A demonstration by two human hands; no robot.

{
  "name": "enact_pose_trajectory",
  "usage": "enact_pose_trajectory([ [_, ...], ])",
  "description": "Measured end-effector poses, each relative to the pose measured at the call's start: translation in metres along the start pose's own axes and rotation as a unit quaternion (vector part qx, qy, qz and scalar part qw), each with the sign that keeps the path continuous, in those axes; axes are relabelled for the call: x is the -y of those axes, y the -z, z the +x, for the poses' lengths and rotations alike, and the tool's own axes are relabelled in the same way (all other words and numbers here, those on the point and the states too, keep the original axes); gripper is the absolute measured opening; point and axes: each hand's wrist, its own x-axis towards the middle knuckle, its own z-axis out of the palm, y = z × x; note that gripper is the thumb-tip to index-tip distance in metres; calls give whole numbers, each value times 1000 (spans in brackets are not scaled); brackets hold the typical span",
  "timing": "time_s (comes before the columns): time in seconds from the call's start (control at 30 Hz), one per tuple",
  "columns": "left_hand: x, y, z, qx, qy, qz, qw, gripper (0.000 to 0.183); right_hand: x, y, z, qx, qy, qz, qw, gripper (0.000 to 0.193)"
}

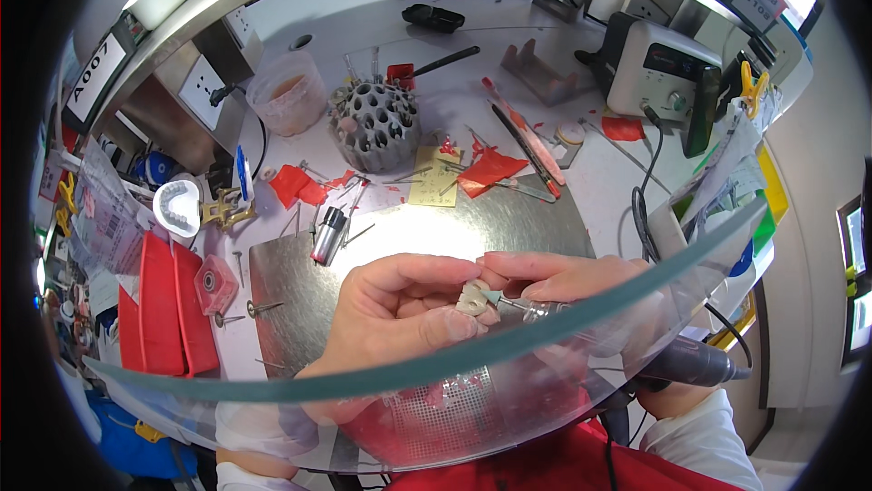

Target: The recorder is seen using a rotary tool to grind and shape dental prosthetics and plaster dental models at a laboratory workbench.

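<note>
Clear curved shield with a thick greenish edge (327,389) crosses above both wrists — probably a debris guard. Brushed-steel sheet (291,287) lies under and beyond the hands, likely saving the bench top. Boxy grey control unit with a knob (668,78) sits beyond the right hand, presumably parked there to leave the middle free. Left hand (395,309) in a thumb-and-finger pinch, right hand (586,277) wrapped pen-style; fingertips about meet, looks like mutual bracing. Grey honeycomb holder full of small tools (374,128) stands ahead of the left hand, seemingly within easy reach. Slim metal-nosed rotary handpiece (536,310) in right's grip, pointing left. Small cream-coloured block (470,300) in left's pinch, one face exposed to the tool. Pale green conical tip (491,296) right at it — contact, can't tell.
</note>
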Motion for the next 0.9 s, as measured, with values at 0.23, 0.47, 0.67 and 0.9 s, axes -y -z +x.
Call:
enact_pose_trajectory([
  [0.23, -4, 0, 1, 9, 20, 17, 1000, 38, -15, 7, -9, 37, -52, 13, 998, 41],
  [0.47, -5, -3, 0, -3, 24, -3, 1000, 39, 2, 0, -1, -6, 6, -21, 1000, 40],
  [0.67, -2, 0, 1, 4, 29, -28, 999, 39, 0, 0, -2, -1, -12, 6, 1000, 40],
  [0.9, 2, 1, 3, 3, 4, -16, 1000, 40, 10, 0, 2, 0, -26, -42, 999, 41],
])
